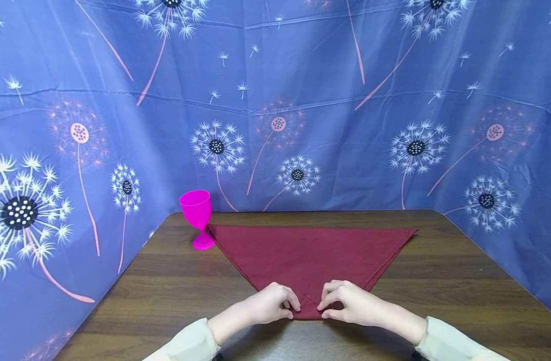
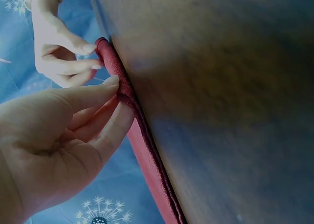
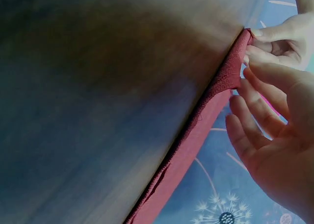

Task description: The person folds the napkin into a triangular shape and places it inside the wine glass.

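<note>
One table [image 1: 460,271]; two hands [image 1: 273,303] [image 1: 354,303] pinching one maroon cloth [image 1: 313,255]; one goblet [image 1: 196,209]

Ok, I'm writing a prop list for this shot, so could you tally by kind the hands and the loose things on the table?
Goblet, magenta: 1
Cloth, dark red: 1
Hands, left hand and right hand: 2
Total: 4
</note>
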Tool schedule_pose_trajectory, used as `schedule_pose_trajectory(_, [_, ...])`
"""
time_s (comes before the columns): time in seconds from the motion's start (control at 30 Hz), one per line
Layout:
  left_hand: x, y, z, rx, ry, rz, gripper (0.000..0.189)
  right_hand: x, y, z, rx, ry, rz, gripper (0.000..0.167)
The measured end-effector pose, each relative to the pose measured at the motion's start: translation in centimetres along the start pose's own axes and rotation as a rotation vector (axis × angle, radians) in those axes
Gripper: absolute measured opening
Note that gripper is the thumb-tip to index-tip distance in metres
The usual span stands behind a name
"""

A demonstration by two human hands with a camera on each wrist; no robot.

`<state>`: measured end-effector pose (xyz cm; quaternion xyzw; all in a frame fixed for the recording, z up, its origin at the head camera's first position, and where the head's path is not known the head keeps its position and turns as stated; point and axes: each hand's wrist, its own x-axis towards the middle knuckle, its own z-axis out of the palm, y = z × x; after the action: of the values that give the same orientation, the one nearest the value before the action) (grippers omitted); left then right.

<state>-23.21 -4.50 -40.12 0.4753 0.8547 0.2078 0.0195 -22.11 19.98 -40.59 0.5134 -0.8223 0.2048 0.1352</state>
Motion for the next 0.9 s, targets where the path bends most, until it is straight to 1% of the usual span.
schedule_pose_trajectory(0.13, [-0.02, 0.05, 0.01, -0.013, 0.0, -0.024, 0.012, -0.01, -0.3, 0.06, 0.012, -0.06, 0.037, 0.016])
schedule_pose_trajectory(0.3, [-0.07, 0.14, 0.03, 0.01, 0.005, -0.06, 0.013, -0.06, -0.41, 0.12, 0.036, -0.105, 0.077, 0.025])
schedule_pose_trajectory(0.5, [0.07, 0.32, -0.01, 0.038, 0.016, -0.084, 0.016, -0.2, -0.04, 0.08, 0.053, -0.122, 0.114, 0.022])
schedule_pose_trajectory(0.57, [0.11, 0.38, 0.0, 0.045, 0.014, -0.079, 0.017, -0.22, 0.07, 0.09, 0.058, -0.121, 0.111, 0.021])
schedule_pose_trajectory(0.7, [0.17, 0.26, 0.05, 0.046, 0.011, -0.063, 0.015, -0.19, 0.17, 0.18, 0.047, -0.102, 0.079, 0.017])
schedule_pose_trajectory(0.9, [0.13, 0.04, 0.09, 0.073, 0.033, 0.018, 0.017, -0.1, 0.26, 0.28, 0.023, -0.069, 0.035, 0.009])
